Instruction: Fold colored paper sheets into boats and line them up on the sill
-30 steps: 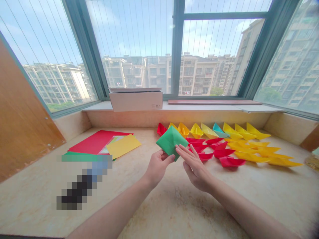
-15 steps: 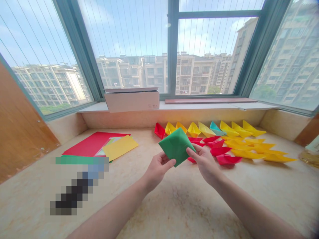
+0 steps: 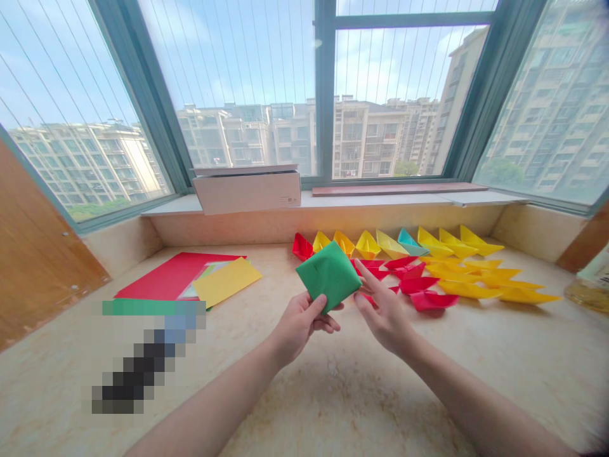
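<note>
A green folded paper square (image 3: 330,274) is held up off the counter with one corner pointing toward me. My left hand (image 3: 299,322) pinches its lower corner, thumb on the front face and fingers behind. At the right corner, my right hand (image 3: 387,312) has its thumb and fingers apart, very near the paper; whether a fingertip touches it I cannot tell. Behind lie several folded paper boats: a red boat (image 3: 302,246), a blue boat (image 3: 410,242), a yellow boat (image 3: 526,294) and a crimson boat (image 3: 434,301) among them.
Left on the stone counter (image 3: 304,406) lie a red sheet (image 3: 162,274), a yellow sheet (image 3: 227,281) and a green strip of paper (image 3: 137,307). Near them is a pixelated dark object (image 3: 136,368). A white box (image 3: 247,192) stands on the window ledge. A bottle (image 3: 592,282) is at far right.
My right hand has loosened from the green paper's right corner and its fingers have spread. The paper has tilted and shifted slightly left in my left hand.
</note>
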`<action>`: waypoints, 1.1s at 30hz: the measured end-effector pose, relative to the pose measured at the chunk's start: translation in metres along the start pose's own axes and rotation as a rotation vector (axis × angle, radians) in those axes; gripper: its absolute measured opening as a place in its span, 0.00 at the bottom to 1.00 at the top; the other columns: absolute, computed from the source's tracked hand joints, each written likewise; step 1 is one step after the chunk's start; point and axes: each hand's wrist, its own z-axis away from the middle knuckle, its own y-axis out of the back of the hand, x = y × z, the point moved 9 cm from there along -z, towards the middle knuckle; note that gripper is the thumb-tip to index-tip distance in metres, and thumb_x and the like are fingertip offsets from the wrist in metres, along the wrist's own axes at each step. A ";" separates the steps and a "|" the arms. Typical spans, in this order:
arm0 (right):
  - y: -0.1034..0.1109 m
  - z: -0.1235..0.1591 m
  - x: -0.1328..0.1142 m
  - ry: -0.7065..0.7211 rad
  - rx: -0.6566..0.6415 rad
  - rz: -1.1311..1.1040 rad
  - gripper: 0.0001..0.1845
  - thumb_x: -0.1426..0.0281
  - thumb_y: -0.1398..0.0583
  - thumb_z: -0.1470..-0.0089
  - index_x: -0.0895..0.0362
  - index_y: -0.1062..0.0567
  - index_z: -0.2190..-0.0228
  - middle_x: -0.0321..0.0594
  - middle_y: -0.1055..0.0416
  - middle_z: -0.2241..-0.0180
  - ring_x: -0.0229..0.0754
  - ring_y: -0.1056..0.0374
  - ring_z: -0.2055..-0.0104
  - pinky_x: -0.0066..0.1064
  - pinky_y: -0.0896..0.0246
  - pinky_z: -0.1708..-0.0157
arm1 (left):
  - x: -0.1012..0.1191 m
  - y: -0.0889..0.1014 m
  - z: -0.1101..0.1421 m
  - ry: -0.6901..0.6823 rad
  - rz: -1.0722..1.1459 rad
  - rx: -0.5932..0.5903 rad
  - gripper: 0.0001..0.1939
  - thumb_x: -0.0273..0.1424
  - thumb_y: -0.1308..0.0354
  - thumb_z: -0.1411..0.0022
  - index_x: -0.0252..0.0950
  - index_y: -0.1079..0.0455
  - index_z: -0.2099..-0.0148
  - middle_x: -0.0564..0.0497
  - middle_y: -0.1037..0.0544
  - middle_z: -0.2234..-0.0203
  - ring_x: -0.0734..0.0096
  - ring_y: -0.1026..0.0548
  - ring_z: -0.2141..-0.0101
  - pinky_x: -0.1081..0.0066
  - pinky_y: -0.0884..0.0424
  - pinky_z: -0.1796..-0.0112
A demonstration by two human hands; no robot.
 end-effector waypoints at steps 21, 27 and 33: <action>-0.018 -0.007 -0.004 -0.208 -0.346 -0.369 0.24 0.53 0.44 0.37 0.56 0.23 0.50 0.47 0.22 0.55 0.51 0.27 0.51 0.45 0.35 0.47 | 0.011 0.007 -0.002 -0.051 -0.085 -0.022 0.21 0.42 0.35 0.41 0.28 0.30 0.59 0.41 0.19 0.65 0.73 0.22 0.77 0.76 0.29 0.75; -0.018 -0.008 0.010 -0.274 -0.238 -0.499 0.24 0.51 0.42 0.40 0.58 0.19 0.57 0.46 0.20 0.63 0.50 0.23 0.60 0.44 0.31 0.54 | 0.007 0.001 -0.002 -0.054 -0.109 -0.081 0.20 0.42 0.36 0.40 0.29 0.30 0.57 0.41 0.20 0.63 0.72 0.21 0.76 0.75 0.28 0.74; -0.008 -0.009 0.012 -0.289 -0.223 -0.304 0.30 0.46 0.45 0.41 0.60 0.19 0.66 0.45 0.21 0.70 0.49 0.25 0.64 0.39 0.31 0.59 | 0.005 0.001 -0.002 -0.041 -0.198 -0.080 0.22 0.44 0.35 0.42 0.29 0.31 0.59 0.43 0.20 0.67 0.68 0.20 0.76 0.72 0.26 0.75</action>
